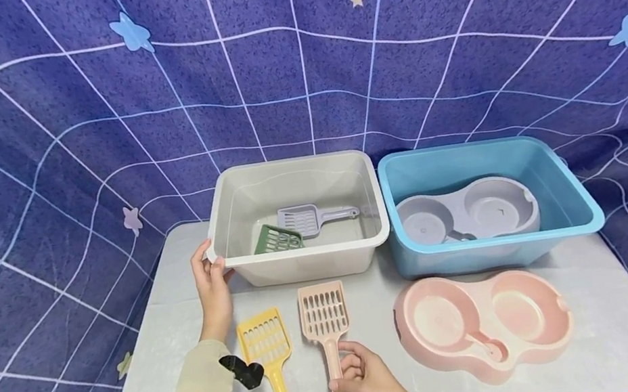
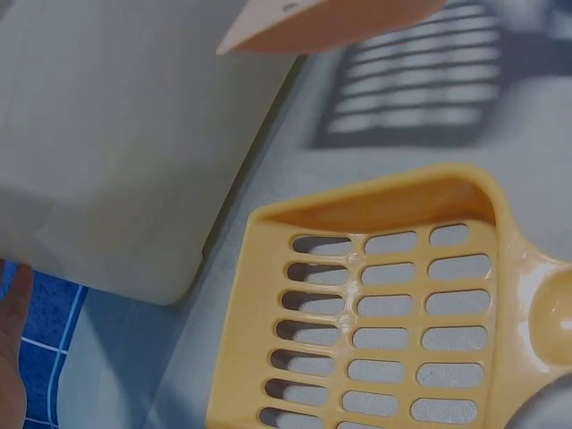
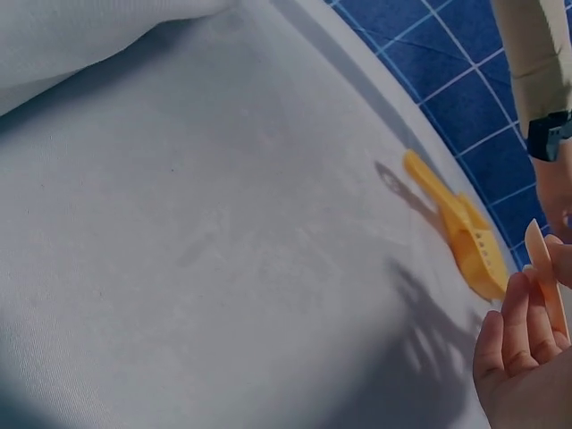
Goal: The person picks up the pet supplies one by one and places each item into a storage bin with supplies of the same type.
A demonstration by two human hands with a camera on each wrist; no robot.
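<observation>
My right hand (image 1: 362, 375) pinches the handle of a pale pink litter scoop (image 1: 323, 311); its slotted head points toward the bins. In the left wrist view the scoop's shadow lies apart from it, so it is lifted off the table. My left hand (image 1: 213, 290) grips the front left corner rim of a light grey litter box (image 1: 307, 266). Inside that box lie a lilac scoop (image 1: 307, 220) and a green scoop (image 1: 276, 238), partly hidden by the front wall. A yellow scoop (image 1: 266, 341) lies on the table between my forearms.
To the right of the grey box stands a blue litter box (image 1: 484, 257) with a grey-lilac double bowl (image 1: 457, 206) inside. In front of it, a pink double bowl (image 1: 483, 306) sits on the table (image 1: 616, 312). A purple-blue patterned curtain (image 1: 269, 66) hangs behind.
</observation>
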